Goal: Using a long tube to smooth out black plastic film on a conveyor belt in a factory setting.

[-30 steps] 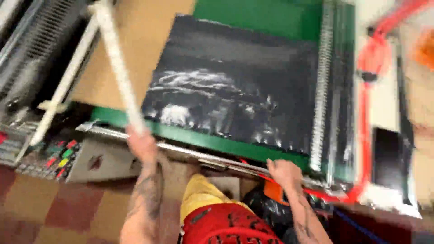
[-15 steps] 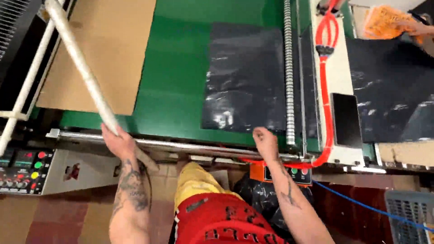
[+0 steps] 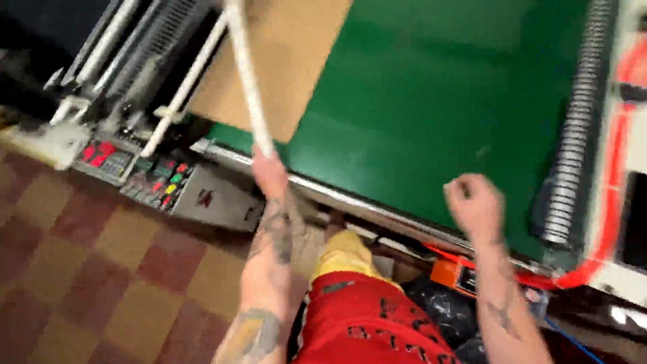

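Note:
My left hand [image 3: 271, 174] grips the lower end of a long white rod [image 3: 248, 77] that slants up and away over the machine's front edge. My right hand [image 3: 474, 202] hovers in a loose fist above the front edge of the green conveyor belt [image 3: 445, 101], holding nothing that I can see. A brown cardboard sheet [image 3: 283, 61] lies on the belt's left part, behind the rod. The view is motion-blurred.
A control panel [image 3: 145, 176] with coloured buttons sits left of my left arm. A corrugated grey hose [image 3: 576, 135] and a red cable [image 3: 617, 155] run along the belt's right side. An orange box [image 3: 458, 275] hangs below the metal front rail [image 3: 364, 202]. Checkered floor [image 3: 101, 283] lies below left.
The black plastic sheet that lay on the belt is out of view. The camera swung left and closer. My right hand lifted off the front rail and curled; my left still holds the rod.

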